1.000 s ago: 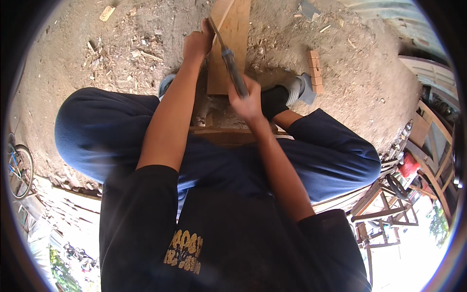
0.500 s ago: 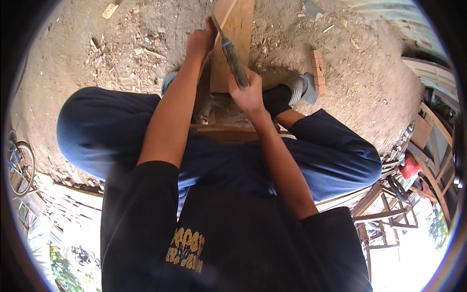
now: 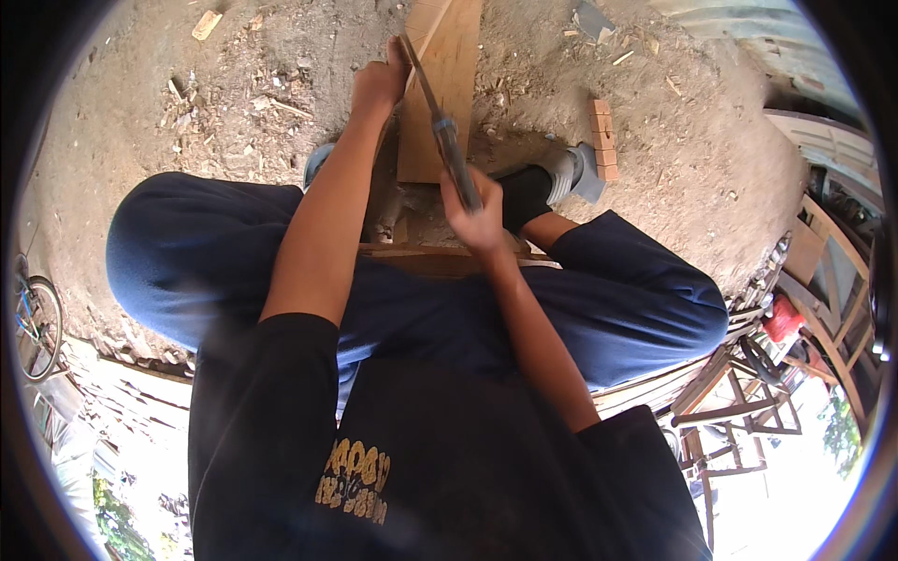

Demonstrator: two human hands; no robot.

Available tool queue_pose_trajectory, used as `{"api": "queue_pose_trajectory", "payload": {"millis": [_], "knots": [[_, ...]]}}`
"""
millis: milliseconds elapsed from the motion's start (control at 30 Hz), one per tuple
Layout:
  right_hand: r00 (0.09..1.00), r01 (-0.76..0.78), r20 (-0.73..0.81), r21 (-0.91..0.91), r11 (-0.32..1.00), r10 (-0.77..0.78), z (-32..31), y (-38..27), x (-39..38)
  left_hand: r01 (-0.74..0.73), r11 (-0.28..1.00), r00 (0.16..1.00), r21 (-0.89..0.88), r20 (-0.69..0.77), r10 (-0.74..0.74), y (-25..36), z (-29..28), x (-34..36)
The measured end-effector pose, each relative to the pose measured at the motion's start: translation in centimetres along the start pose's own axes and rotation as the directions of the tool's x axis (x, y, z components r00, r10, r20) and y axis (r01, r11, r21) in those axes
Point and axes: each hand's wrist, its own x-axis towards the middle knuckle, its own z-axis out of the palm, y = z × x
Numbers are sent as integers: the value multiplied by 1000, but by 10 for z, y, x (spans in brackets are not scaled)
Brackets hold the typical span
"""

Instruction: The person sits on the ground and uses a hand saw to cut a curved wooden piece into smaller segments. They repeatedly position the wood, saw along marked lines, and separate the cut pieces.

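1. Head view: the handle of a long, narrow tool (image 3: 449,150) is clasped by the right grip (image 3: 477,210), the fingers being wrapped around its lower end; a slight blur is seen there.
2. The left grip (image 3: 376,86) is curled beside the tool's far tip, at the edge of a pale wooden strip (image 3: 432,26). Whether it is closed on the strip, on the tip or on both cannot be told.
3. The tool is slanted between the two grips, over a flat board (image 3: 444,126). Its handle is dark, rounded and worn-looking, with a blue band at the neck; its shaft is thin and brownish.
4. By judgement, the step in hand is the working of the tool against the strip's edge. For the next move, a firm left hold and an even angle from the right would be called for.
5. The board is smooth, straight-edged and warm brown, and the paler strip is laid along its upper part.
6. Farther right, reddish-brown blocks (image 3: 603,140) are lined up near a grey sandal (image 3: 585,173).
7. All around, dry, grainy earth (image 3: 309,56) is littered with splintered wood chips (image 3: 281,105).
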Motion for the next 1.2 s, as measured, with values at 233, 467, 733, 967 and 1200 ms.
{"api": "queue_pose_trajectory", "payload": {"millis": [233,467,733,967,1200], "knots": [[996,-56,67,4,998,55,5,-10,24,-144,987,990,73,13,143,-7,-1,-4],[1000,3,30,-64,998,-1,-9,1,-11,12,1000,1000,11,-12,-12,-3,-1,0],[998,-48,39,-13,999,49,6,-14,21,-3,1000,1000,25,-15,3,2,0,-2],[1000,-13,18,-38,999,13,3,5,14,-32,999,999,17,30,31,1,1,0],[1000,-12,29,1,1000,12,-5,-3,-3,8,999,1000,54,-1,-8,-4,3,5]]}}
